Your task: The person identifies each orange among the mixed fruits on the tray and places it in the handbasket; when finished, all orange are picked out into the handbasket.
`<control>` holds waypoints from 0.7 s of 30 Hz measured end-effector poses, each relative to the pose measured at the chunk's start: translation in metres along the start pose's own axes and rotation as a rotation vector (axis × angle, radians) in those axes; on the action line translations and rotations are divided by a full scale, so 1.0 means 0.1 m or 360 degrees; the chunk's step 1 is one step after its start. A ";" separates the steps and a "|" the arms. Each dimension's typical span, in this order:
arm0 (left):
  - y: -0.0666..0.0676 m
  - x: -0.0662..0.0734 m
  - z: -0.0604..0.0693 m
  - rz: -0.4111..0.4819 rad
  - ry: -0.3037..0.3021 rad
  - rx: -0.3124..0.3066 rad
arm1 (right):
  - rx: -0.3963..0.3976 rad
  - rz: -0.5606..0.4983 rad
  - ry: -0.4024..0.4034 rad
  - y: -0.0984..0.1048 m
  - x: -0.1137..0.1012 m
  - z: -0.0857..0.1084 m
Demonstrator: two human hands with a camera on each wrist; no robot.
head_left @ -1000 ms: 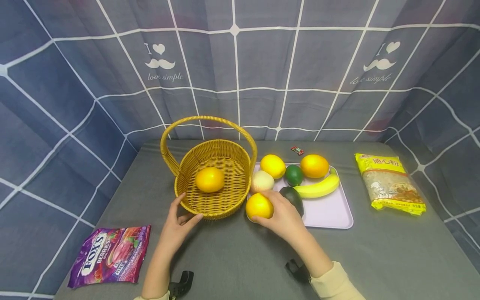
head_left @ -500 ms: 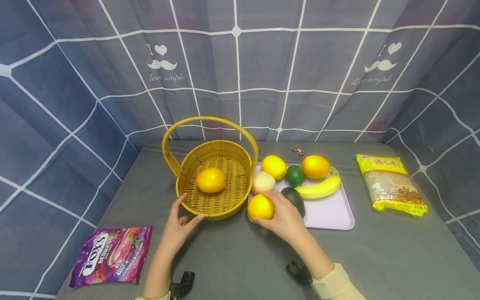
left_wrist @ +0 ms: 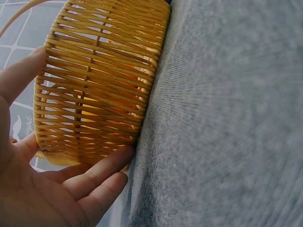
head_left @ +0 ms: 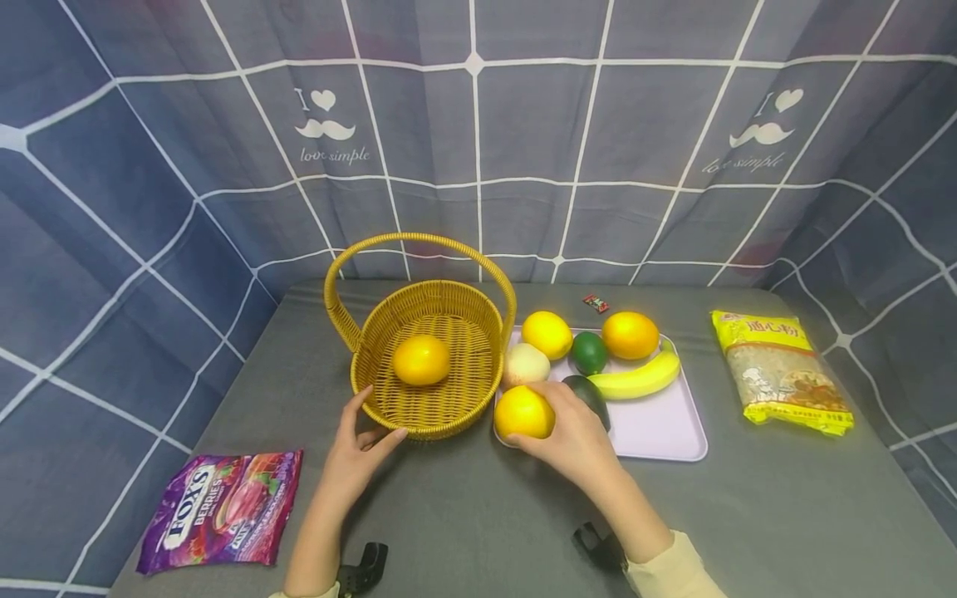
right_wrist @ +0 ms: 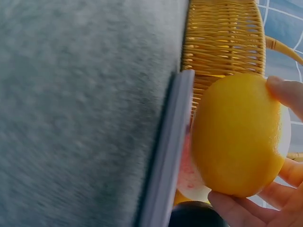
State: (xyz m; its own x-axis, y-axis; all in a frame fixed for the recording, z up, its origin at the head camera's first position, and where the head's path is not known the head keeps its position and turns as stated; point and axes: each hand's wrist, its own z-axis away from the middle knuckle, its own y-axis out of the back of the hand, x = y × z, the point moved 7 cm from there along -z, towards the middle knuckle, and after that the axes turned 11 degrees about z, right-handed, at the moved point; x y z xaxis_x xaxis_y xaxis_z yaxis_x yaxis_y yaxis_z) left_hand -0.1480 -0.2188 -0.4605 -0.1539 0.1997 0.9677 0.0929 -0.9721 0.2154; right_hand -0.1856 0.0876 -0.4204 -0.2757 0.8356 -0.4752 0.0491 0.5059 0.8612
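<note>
I recorded the right hand [head_left: 576, 432] curled round a yellow-orange fruit [head_left: 523, 413], thumb on its near side and fingers on its far side, at the near-left corner of the lilac tray [head_left: 658, 430]; whether the fruit touched the tray, I could not tell. The left hand [head_left: 353, 461] had its thumb and fingers spread apart, resting against the near-left side of a wicker basket [head_left: 478, 365] without closing round it. The basket stood on the desk [head_left: 463, 515], just beside the tray's left edge, with one orange oval fruit [head_left: 422, 360] inside. Behind the gripped fruit I noted a pale round fruit [head_left: 526, 365]; a banana [head_left: 639, 379] pointed toward the tray's far-right corner. A purple bag [head_left: 223, 511] lay near the desk's left edge, a yellow packet [head_left: 781, 370] near its right.
</note>
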 end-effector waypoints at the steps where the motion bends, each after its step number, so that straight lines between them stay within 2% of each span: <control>1: 0.00 0.00 0.00 -0.0001 -0.0002 0.0000 | 0.0000 -0.0002 -0.0006 0.02 0.00 0.00; 15: 0.01 -0.01 0.00 -0.0013 -0.0018 -0.0002 | -0.0034 -0.0164 -0.0027 0.23 -0.12 -0.05; 21: 0.01 0.00 0.00 -0.0014 -0.0007 -0.0011 | 0.0016 -0.0258 0.0043 0.26 -0.23 -0.10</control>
State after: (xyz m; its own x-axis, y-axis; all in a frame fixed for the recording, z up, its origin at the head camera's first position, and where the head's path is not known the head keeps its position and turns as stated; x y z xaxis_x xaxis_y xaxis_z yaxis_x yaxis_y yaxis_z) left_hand -0.1476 -0.2193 -0.4604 -0.1503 0.2089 0.9663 0.0848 -0.9711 0.2231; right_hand -0.1873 0.0797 -0.3853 -0.3067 0.7368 -0.6026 0.0114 0.6359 0.7717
